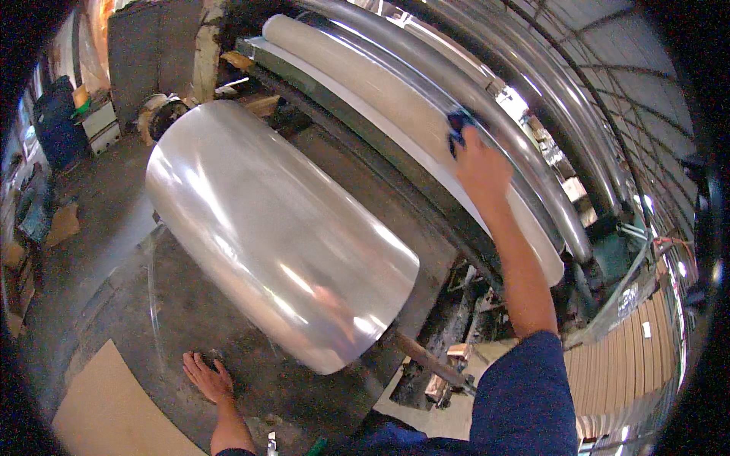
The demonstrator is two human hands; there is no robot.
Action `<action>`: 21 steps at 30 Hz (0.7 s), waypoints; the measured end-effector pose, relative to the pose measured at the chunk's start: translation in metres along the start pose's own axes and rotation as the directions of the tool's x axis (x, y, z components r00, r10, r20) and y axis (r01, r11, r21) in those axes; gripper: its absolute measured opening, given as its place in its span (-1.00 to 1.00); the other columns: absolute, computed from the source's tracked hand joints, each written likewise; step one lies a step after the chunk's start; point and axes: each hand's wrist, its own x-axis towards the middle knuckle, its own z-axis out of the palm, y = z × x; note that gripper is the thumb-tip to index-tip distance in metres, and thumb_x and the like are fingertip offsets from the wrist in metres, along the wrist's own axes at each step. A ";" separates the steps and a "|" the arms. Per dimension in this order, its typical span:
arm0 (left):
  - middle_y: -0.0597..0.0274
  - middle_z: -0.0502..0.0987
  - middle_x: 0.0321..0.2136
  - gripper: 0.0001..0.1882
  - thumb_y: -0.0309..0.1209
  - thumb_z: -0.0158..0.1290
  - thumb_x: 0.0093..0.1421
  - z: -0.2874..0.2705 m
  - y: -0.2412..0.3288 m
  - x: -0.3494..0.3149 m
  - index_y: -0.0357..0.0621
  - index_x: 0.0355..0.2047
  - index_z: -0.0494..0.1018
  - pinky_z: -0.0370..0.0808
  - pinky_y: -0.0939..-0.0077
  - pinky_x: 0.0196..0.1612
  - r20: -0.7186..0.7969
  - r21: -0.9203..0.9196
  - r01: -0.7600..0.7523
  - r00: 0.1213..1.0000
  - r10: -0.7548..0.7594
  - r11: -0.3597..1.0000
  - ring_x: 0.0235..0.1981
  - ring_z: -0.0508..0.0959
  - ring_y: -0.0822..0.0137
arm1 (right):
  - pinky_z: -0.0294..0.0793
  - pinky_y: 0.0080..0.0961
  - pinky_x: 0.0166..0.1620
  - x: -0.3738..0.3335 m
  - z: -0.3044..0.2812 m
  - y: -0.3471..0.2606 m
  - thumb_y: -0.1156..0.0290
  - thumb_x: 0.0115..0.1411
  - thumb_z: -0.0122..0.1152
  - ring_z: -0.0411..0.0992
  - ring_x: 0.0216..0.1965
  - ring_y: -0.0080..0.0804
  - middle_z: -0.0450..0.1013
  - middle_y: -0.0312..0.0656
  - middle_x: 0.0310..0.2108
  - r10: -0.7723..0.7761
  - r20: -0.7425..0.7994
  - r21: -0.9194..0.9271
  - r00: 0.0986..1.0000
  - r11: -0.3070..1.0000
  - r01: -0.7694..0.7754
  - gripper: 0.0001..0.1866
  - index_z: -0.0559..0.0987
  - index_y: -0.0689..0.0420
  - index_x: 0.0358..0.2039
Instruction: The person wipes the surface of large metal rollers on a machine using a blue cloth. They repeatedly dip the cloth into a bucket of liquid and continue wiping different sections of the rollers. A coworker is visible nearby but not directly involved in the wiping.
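Observation:
My right hand (484, 169) is stretched out to the upper right, closed on a dark blue cloth (459, 124). The cloth sits against a long beige roller (365, 83), beside the shiny metal roller behind it; its lower side is hidden by my fingers. At the lower left my left hand (207, 378) has its fingers spread and holds nothing. Whether it touches the dark surface below, I cannot tell. Between my two arms lies a big roll of shiny silver film or foil (281, 235) on a rusty shaft (430, 361).
Several long metal rollers (532, 68) run across the upper right. A brown cardboard sheet (114, 403) lies at the lower left. Stacked brown board (623, 357) stands at the right. A dark machine beam (365, 163) runs between the silver roll and the beige roller.

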 end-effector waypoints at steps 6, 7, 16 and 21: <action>-0.02 0.12 0.20 -0.45 -0.37 0.08 0.06 -0.006 0.003 0.001 -0.32 0.04 0.21 -0.08 0.20 0.36 0.037 0.001 -0.016 0.999 0.016 1.000 0.28 0.07 0.05 | 0.43 -0.09 -0.53 -0.146 -0.049 0.127 0.14 0.21 0.03 0.48 -0.58 -0.03 0.49 -0.09 -0.60 0.199 0.021 -0.268 0.980 0.945 -0.186 -0.75 0.37 0.02 -0.23; -0.02 0.12 0.19 -0.45 -0.37 0.08 0.07 -0.005 0.003 0.002 -0.32 0.04 0.21 -0.08 0.19 0.36 0.028 0.016 -0.023 0.999 0.022 1.000 0.28 0.07 0.05 | 0.43 -0.10 -0.53 -0.160 -0.054 0.138 0.14 0.21 0.04 0.48 -0.58 -0.04 0.49 -0.09 -0.59 0.156 0.025 -0.247 0.987 0.958 -0.145 -0.75 0.37 0.02 -0.24; -0.04 0.14 0.18 -0.44 -0.36 0.08 0.05 -0.001 0.003 0.004 -0.33 0.04 0.21 -0.03 0.14 0.35 -0.018 0.003 -0.030 0.999 0.030 1.000 0.27 0.09 0.04 | 0.46 -0.09 -0.45 -0.033 -0.009 0.062 0.10 0.22 0.03 0.50 -0.47 0.02 0.52 -0.04 -0.46 0.030 0.061 -0.059 0.998 0.998 -0.026 -0.71 0.43 0.03 -0.22; -0.06 0.14 0.18 -0.44 -0.40 0.07 0.03 -0.003 0.005 0.003 -0.33 0.04 0.21 -0.03 0.10 0.34 -0.011 -0.015 -0.022 1.000 0.022 1.000 0.26 0.10 0.01 | 0.49 -0.02 -0.34 0.088 0.017 -0.060 0.04 0.23 -0.03 0.53 -0.36 0.00 0.54 0.03 -0.39 -0.206 0.018 0.144 0.978 0.969 0.202 -0.64 0.43 0.08 -0.20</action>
